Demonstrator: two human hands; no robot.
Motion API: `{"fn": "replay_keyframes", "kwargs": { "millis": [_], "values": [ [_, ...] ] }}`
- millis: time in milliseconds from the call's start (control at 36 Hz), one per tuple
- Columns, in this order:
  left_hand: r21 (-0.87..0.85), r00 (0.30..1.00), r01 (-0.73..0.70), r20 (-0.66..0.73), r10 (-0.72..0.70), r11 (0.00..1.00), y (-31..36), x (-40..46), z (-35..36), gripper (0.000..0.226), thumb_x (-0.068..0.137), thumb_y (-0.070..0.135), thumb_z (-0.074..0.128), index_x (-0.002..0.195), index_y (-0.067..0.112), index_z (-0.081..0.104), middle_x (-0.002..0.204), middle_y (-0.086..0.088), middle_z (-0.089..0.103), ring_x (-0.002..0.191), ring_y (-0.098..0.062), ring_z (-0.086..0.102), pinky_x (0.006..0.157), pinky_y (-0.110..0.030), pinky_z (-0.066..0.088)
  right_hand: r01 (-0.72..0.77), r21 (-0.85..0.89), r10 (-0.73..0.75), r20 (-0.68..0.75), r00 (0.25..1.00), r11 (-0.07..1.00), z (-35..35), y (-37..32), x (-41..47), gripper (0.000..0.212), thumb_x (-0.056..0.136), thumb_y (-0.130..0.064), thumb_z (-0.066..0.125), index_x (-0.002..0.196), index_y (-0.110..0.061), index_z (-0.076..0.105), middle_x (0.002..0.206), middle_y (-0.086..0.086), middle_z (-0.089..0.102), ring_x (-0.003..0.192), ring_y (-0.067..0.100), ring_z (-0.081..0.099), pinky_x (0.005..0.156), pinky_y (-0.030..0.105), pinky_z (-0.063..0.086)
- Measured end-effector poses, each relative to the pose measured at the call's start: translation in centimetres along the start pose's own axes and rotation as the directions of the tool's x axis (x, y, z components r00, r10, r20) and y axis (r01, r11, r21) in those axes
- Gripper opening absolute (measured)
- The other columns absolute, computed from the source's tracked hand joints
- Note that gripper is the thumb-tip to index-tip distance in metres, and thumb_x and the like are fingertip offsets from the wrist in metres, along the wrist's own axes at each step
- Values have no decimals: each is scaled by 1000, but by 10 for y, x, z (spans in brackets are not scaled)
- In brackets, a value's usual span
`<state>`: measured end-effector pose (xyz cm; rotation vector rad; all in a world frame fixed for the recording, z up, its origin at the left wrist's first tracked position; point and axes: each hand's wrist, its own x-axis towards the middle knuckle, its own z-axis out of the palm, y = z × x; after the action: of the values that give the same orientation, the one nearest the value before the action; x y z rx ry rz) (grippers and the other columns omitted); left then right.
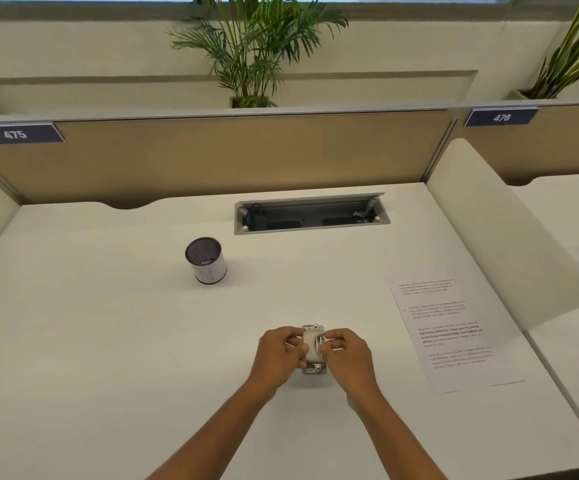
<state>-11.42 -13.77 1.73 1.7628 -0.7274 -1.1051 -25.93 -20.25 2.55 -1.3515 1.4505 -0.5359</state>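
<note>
1. Nearer than the mesh cup (206,261) and to its right, the two hands meet. The left hand (281,351) curls round one side of a small pale device (312,348), and the right hand (347,351) pinches the other side.
2. The device has metal ends. It sits low over the desk (108,341) between the hands, and I cannot tell whether it touches the surface.
3. The hands seem to be working a part of the device. This should go best with the left hand as the anchor and the right fingertips doing the fine pull. Holding it low means a loose piece would drop close by.
4. A printed sheet (450,327) lies well to the cup's right, apart from the hands.
5. Beyond the cup and to its right is the open cable tray (310,214).
6. Farther behind the cup stand the partition (212,150) and a palm (250,46).
</note>
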Motion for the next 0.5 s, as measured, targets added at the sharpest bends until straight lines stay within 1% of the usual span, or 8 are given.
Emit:
{"fn": "replay_keyframes", "kwargs": {
  "millis": [111, 278, 417, 500],
  "values": [
    [23, 1000, -13, -27, 14, 1000, -5, -11, -29, 26, 95, -2, 71, 115, 13, 77, 90, -9, 77, 65, -21, 77, 76, -42, 68, 21, 4, -21, 22, 1000, 1000, 24, -8, -16, 19, 87, -6, 67, 92, -23, 74, 91, -3, 75, 87, 14, 73, 60, 22, 57],
    [43, 997, 0, -79, 4, 999, -23, -28, -79, 26, 95, -2, 71, 117, 11, 78, 94, -12, 77, 66, -21, 79, 71, -34, 68, 22, 7, -23, 90, 996, 1000, 69, -16, -41, 19, 87, -8, 65, 92, -24, 74, 93, -6, 75, 88, 13, 73, 68, 25, 59],
    [48, 991, 11, -131, -5, 999, -43, -45, -125, 26, 96, -2, 71, 116, 13, 77, 96, -13, 79, 69, -24, 81, 70, -30, 67, 38, -9, -36, 167, 985, 999, 113, -23, -64, 16, 90, -10, 69, 94, -24, 74, 95, -9, 74, 89, 4, 71, 62, 12, 51],
    [39, 986, 17, -168, -11, 999, -55, -55, -154, 27, 96, -4, 70, 117, 12, 77, 96, -11, 80, 72, -24, 81, 69, -29, 67, 49, -12, -45, 224, 974, 999, 140, -27, -77, 13, 90, -13, 70, 97, -23, 75, 97, -10, 75, 91, 4, 70, 63, 11, 50]
  ]
}}
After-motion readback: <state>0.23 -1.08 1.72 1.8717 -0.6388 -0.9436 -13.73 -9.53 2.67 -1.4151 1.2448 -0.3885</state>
